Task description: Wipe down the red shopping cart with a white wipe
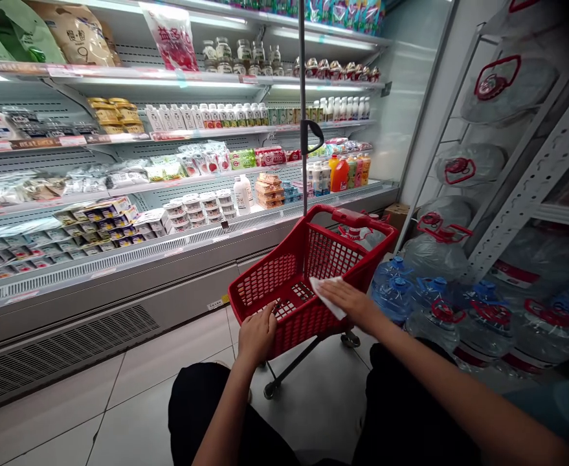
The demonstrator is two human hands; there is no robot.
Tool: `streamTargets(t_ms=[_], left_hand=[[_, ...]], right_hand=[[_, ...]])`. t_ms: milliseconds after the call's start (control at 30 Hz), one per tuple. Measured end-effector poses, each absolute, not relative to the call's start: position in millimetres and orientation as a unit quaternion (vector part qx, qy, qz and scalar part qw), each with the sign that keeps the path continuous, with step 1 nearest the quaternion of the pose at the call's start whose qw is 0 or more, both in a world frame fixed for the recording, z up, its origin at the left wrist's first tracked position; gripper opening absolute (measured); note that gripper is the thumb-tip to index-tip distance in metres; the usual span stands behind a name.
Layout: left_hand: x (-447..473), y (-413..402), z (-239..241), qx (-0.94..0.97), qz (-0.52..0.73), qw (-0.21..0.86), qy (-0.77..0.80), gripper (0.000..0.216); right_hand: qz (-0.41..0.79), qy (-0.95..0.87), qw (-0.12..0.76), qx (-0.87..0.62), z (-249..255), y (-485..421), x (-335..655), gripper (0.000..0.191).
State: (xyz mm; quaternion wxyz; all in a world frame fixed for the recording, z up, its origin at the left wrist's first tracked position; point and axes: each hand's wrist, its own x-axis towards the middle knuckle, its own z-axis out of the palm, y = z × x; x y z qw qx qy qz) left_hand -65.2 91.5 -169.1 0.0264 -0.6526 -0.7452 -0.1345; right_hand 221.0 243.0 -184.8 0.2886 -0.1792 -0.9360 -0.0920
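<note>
A red plastic shopping cart (294, 323) with a mesh basket stands on the floor in front of me. My left hand (256, 336) is closed round the rim at the basket's near left corner, its fingertips over the inside. On the near right side of the rim, my right hand (349, 301) presses a folded white cloth (327, 298) against the plastic. The fingers of that hand lie close together over the cloth, and its palm side is hidden. Whether the cloth is fabric or paper I cannot tell.
An open dairy fridge (206, 259) runs along the left and back, its shelves full of bottles, cups and packs. A glass door edge with a dark handle (312, 136) rises behind the cart. Large water bottles (434, 298) crowd the right side on and below a white rack (522, 188).
</note>
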Motion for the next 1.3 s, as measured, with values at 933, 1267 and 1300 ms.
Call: streamTargets(t_ms=[933,1267,1300], left_hand=[[-28,113,-179,-0.629,-0.156,0.050,-0.760,0.050],[-30,110,-177,-0.621,-0.162,0.067,-0.764,0.050],[-31,109,-176,-0.620,-0.161,0.063,-0.766,0.050]], right_hand=[[-0.100,-0.879,0.326,-0.333,-190,266,283,0.091],[-0.031,-0.931,0.305,-0.197,-208,190,183,0.084],[-0.035,-0.930,0.308,-0.198,-206,200,195,0.083]])
